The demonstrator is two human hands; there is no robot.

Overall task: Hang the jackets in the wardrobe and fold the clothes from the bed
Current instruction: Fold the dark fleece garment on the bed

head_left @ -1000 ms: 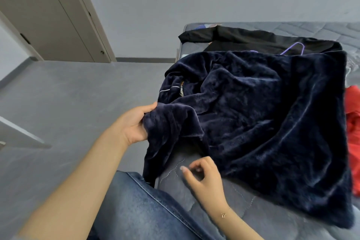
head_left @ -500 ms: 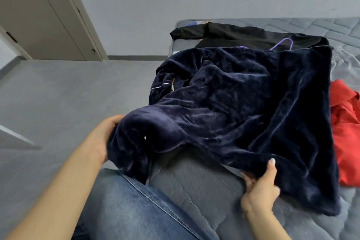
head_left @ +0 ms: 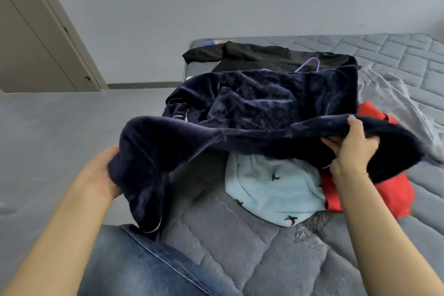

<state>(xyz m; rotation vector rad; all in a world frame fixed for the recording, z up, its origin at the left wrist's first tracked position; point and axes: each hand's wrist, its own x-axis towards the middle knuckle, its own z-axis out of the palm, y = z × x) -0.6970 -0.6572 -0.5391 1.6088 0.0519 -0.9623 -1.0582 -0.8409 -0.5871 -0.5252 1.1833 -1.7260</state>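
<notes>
1. A beige door [head_left: 31, 38] stands at the far left, against a grey wall, above the grey floor [head_left: 60, 127].
2. The left hand [head_left: 101, 175] grips the left end of the dark navy velvet garment [head_left: 259, 108], its fingers buried in the fabric; a fold of the cloth hangs down from it past the edge of the bed [head_left: 240, 247].
3. The person's leg in blue jeans [head_left: 134, 264] shows at the bottom, pressed against the near edge of the bed.
4. The navy garment is lifted along its near edge between both hands, while its far part lies on the bed.
5. Behind it a black jacket [head_left: 264, 55] lies spread on the mattress, with a purple hanger [head_left: 310, 66] resting on it.
6. Under the raised edge a light blue garment with small black bird marks [head_left: 271, 190] lies on the quilted grey cover.
7. The right hand [head_left: 350, 149] holds the right part of the lifted edge, thumb on top and fingers curled beneath.
8. A red garment [head_left: 374, 192] lies just beside the light blue one, partly under the navy cloth.
9. A grey cloth [head_left: 396, 98] lies rumpled at the far right.
</notes>
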